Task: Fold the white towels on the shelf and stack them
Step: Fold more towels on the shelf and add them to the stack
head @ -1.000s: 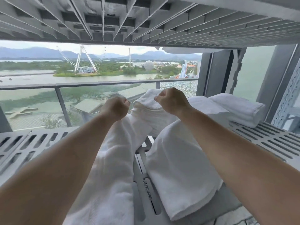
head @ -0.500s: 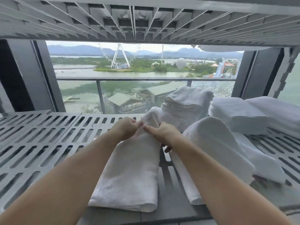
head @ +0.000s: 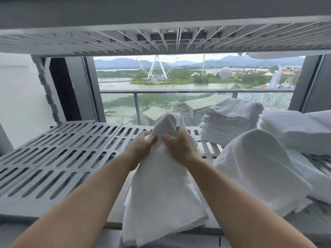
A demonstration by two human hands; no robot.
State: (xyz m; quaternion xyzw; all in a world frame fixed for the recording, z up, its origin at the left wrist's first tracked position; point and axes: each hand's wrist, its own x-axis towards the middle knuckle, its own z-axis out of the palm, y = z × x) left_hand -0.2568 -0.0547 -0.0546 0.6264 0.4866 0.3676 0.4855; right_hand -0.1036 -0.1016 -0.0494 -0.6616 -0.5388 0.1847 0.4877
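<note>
A white towel [head: 164,190] lies lengthwise over the front of the grey slotted shelf [head: 59,158], its near end hanging past the front edge. My left hand [head: 143,145] and my right hand [head: 179,144] both pinch its far end, which is lifted and bunched into a peak between them. To the right a second loose white towel [head: 258,169] is heaped on the shelf. Behind it stands a stack of folded small towels [head: 231,120], with larger folded towels [head: 295,131] at the far right.
Another slotted shelf [head: 161,40] sits close overhead. Behind the shelf is a window with a railing [head: 179,91]. The left part of the shelf surface is bare grating. A grey upright post [head: 48,90] stands at the back left.
The view has swung left and lower. My hands came together from apart and now lift the towel's far end into a peak. The towel lies further onto the shelf than a second ago.
</note>
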